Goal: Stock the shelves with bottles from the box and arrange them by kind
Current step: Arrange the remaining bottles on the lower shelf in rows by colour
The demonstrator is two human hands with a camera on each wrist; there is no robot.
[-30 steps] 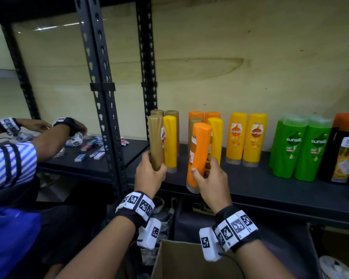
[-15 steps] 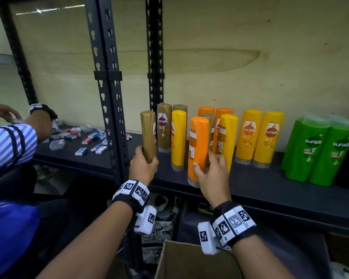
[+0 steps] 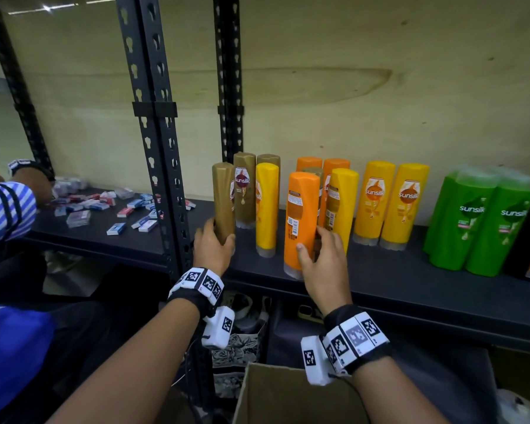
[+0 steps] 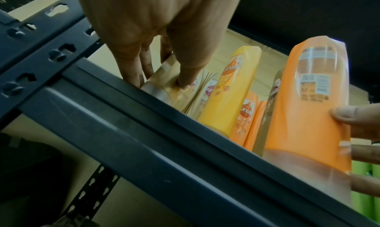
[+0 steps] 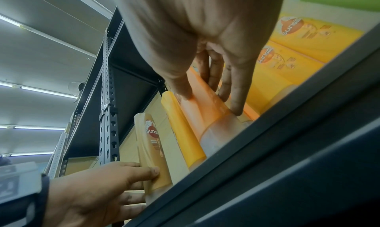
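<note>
My left hand (image 3: 216, 243) grips a gold bottle (image 3: 223, 200) low down, upright at the left end of the black shelf (image 3: 395, 286). In the left wrist view its thumb and fingers (image 4: 185, 77) wrap the gold bottle (image 4: 174, 90). My right hand (image 3: 314, 255) grips an orange bottle (image 3: 299, 221) near its base, standing close to the shelf's front edge. The right wrist view shows the fingers (image 5: 236, 100) curled round that orange bottle (image 5: 205, 110). Behind stand more gold, yellow (image 3: 266, 209) and orange bottles. The cardboard box (image 3: 288, 399) sits below.
Two yellow Sunsilk bottles (image 3: 390, 203) and green bottles (image 3: 481, 221) stand further right, with a dark bottle at the edge. A black upright post (image 3: 153, 133) divides the shelf. Another person's arm (image 3: 10, 203) works among small packets (image 3: 110, 209) on the left bay.
Both hands have lowered their bottles toward the shelf; the gold bottle moved left beside the other gold ones, and the orange bottle now stands on the shelf near its front edge.
</note>
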